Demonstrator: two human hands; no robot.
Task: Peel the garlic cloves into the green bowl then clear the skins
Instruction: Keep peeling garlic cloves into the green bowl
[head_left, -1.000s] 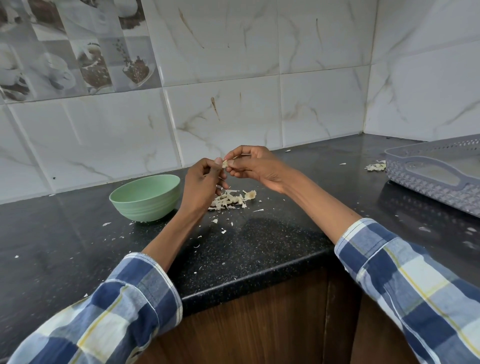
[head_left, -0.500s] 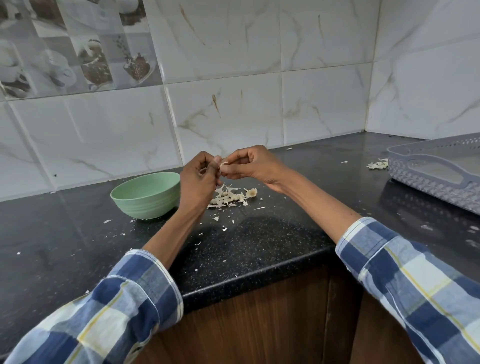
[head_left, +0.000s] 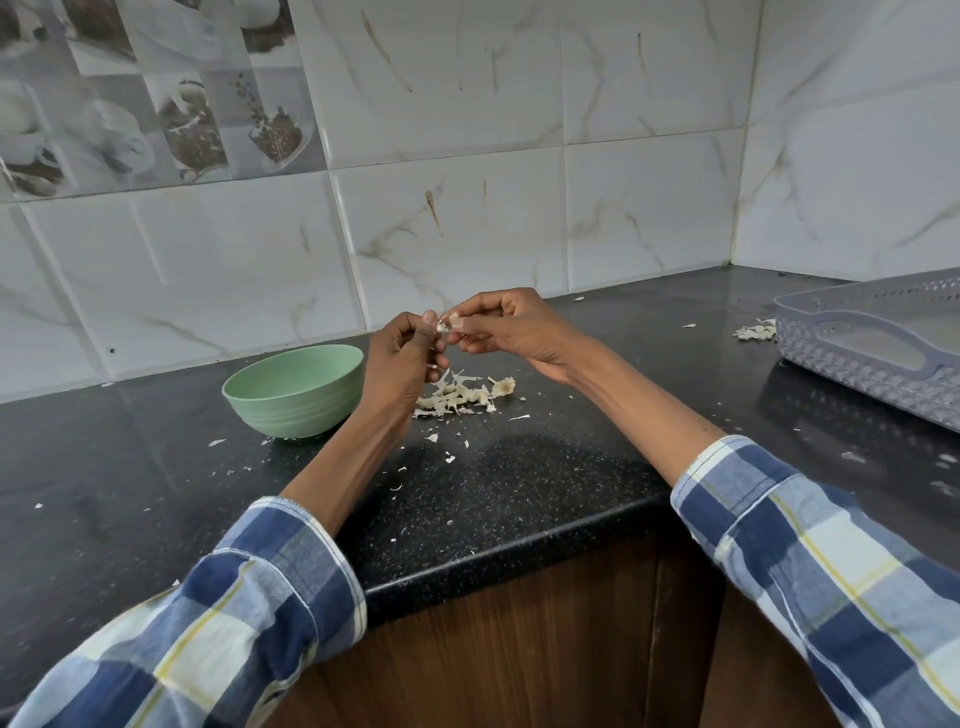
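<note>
The right hand is pinching a garlic clove at its fingertips, while the left hand is gripping the clove's other end, apparently picking at the skin. Both are working raised over the pile of skins, probably so scraps are dropping there. Just left of the left hand, the green bowl is waiting within easy reach on the black counter. Far right, a grey tray is sitting.
</note>
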